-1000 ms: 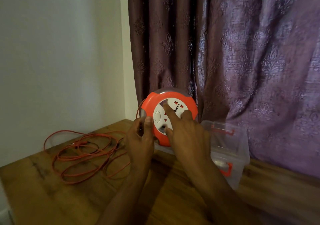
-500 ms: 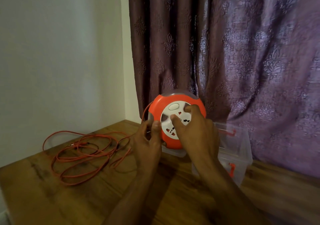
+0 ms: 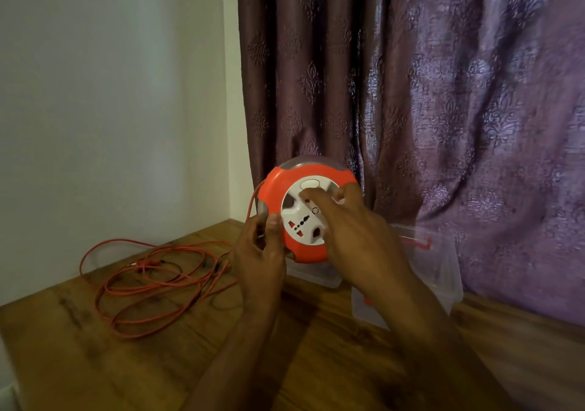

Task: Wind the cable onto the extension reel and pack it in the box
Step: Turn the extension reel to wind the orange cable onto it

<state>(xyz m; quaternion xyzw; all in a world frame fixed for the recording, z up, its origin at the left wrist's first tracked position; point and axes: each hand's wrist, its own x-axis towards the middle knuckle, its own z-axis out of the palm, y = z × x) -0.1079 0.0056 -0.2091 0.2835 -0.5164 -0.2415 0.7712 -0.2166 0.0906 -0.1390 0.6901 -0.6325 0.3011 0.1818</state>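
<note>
An orange extension reel (image 3: 275, 189) with a white socket face is held upright above the wooden table (image 3: 95, 363). My left hand (image 3: 261, 252) grips its left rim, thumb on the front edge. My right hand (image 3: 351, 230) lies over the white face, fingers curled on it and index finger stretched toward the top. The orange cable (image 3: 152, 277) runs from the reel's left side down into loose loops on the table at the left. A clear plastic box (image 3: 443, 271) with orange latches stands behind my right hand, partly hidden.
A purple patterned curtain (image 3: 443, 109) hangs close behind the reel and box. A pale wall (image 3: 110, 93) closes off the left. A clear lid (image 3: 316, 276) lies under the reel.
The white socket face has turned clockwise under my right hand; the oval button went from the left to the top. The reel sits slightly higher. The cable loops look much the same.
</note>
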